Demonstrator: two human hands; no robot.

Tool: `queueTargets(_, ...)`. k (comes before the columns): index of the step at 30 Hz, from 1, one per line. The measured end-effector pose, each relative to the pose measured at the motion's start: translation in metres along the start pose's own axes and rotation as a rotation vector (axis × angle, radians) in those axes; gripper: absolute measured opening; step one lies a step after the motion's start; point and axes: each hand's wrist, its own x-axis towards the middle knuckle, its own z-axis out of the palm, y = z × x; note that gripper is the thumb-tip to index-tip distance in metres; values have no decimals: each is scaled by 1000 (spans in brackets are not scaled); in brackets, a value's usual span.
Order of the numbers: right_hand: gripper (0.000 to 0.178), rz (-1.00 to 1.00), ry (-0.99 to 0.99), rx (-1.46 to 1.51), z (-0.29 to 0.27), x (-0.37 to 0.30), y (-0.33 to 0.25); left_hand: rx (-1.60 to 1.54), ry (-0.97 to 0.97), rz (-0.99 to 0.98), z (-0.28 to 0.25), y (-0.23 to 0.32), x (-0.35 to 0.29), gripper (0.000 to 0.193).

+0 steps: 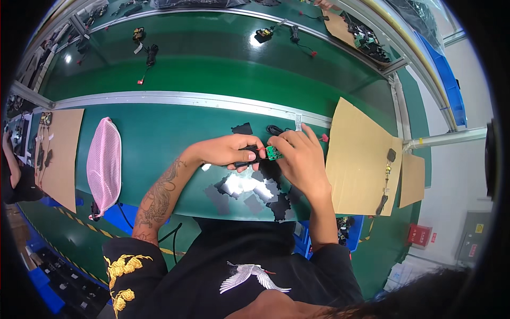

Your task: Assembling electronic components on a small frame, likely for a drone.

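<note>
My left hand (pixel 227 150) is closed around a small black plastic casing (pixel 248 157) above the middle of the green worktable (pixel 154 138). My right hand (pixel 302 159) pinches a small green circuit board (pixel 273 153) just right of the casing. The board and casing almost meet; whether they touch is unclear. Under and in front of my hands lie several thin black cut-out sheets (pixel 279 206), some shining in the light. One more black sheet (pixel 241 128) lies beyond my left hand. A coiled black cable (pixel 274 129) rests behind my right hand, partly hidden by it.
A pink mesh bag (pixel 104 162) lies at the left. Cardboard sheets flank me, the right one (pixel 353 165) carrying a wired part (pixel 388 167). Beyond a metal rail (pixel 202 100), a green belt surface holds boards with cables (pixel 152 55). A person's arm (pixel 11 159) shows far left.
</note>
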Motion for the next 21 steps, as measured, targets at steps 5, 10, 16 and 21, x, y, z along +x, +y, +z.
queueTargets(5,44,-7,-12,-60,-4,-2,-3,15,7,-12,2,2,0,23)
queueTargets(10,41,-10,27,-134,0,-4,-12,93,133,-9,7,3,4,18)
queueTargets(16,40,51,-116,-93,9,-10,-21,607,441,291,13,-12,9,16)
queueTargets(21,31,71,-71,82,17,-11,-9,698,444,218,12,-10,8,15)
